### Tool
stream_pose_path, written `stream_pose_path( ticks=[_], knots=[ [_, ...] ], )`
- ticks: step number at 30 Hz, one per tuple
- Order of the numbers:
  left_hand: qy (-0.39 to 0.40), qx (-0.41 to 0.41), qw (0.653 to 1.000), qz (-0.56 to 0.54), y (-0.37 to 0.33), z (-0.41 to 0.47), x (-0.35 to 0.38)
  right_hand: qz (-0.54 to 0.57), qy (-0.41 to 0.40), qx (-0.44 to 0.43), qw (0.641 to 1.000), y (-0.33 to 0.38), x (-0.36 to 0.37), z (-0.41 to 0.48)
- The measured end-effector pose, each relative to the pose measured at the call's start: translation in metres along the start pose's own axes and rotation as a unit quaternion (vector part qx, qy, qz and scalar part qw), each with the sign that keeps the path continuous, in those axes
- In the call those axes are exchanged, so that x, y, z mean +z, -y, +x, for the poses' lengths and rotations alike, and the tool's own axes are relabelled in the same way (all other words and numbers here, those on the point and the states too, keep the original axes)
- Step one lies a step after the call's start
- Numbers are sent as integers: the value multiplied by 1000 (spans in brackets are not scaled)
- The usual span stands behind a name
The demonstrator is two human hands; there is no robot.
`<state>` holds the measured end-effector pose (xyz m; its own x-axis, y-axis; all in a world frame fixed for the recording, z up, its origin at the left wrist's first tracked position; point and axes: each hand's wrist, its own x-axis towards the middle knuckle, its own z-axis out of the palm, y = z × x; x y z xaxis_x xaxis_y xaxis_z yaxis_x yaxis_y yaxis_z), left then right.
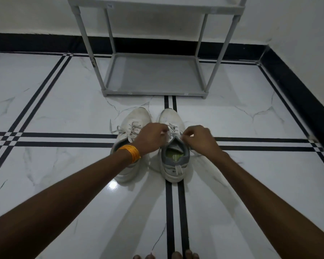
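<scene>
Currently I am working on the right-hand shoe [173, 161], standing on the floor [64, 109] with its heel toward me and long axis pointing at the rack [153, 75]. My left hand [151, 137] and right hand [199, 138] are flanking its tongue, equally near, each pinching the laces [173, 128] with curled fingers.

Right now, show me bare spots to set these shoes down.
Rack's bottom shelf is bare. Floor left of the left shoe and right of the right shoe is open. Crowded: over the right shoe, where left hand and right hand pinch its laces.
</scene>
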<state>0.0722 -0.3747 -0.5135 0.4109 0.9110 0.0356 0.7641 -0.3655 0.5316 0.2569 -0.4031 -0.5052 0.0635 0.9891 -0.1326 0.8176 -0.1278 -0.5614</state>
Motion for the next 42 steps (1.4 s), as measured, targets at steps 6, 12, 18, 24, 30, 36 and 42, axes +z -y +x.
stream_pose_path(
  ticks=[6, 12, 18, 24, 30, 36, 42],
  knots=[
    [-34, -64, 992, -104, 2, -1, 9, -47, -8, 2, 999, 7, 3, -4],
    [-11, -26, 999, 39, 13, 0, -3, -162, -28, 6, 986, -16, -1, -5],
    [18, -20, 996, 82, 20, -7, -1, -178, -7, 5, 984, -32, 7, -19],
    [-23, 7, 996, 81, 18, -12, 3, -142, 19, 14, 990, -28, -1, -13],
    [-20, 41, 998, 40, 7, -10, 7, -74, 21, -64, 995, 15, 5, -8],
    [-15, 32, 996, 80, 7, -5, 2, -72, -17, -71, 995, 15, 7, -7],
    [10, 139, 969, 206, 3, -15, -3, -89, -57, -78, 991, 5, 13, -10]
  ],
)
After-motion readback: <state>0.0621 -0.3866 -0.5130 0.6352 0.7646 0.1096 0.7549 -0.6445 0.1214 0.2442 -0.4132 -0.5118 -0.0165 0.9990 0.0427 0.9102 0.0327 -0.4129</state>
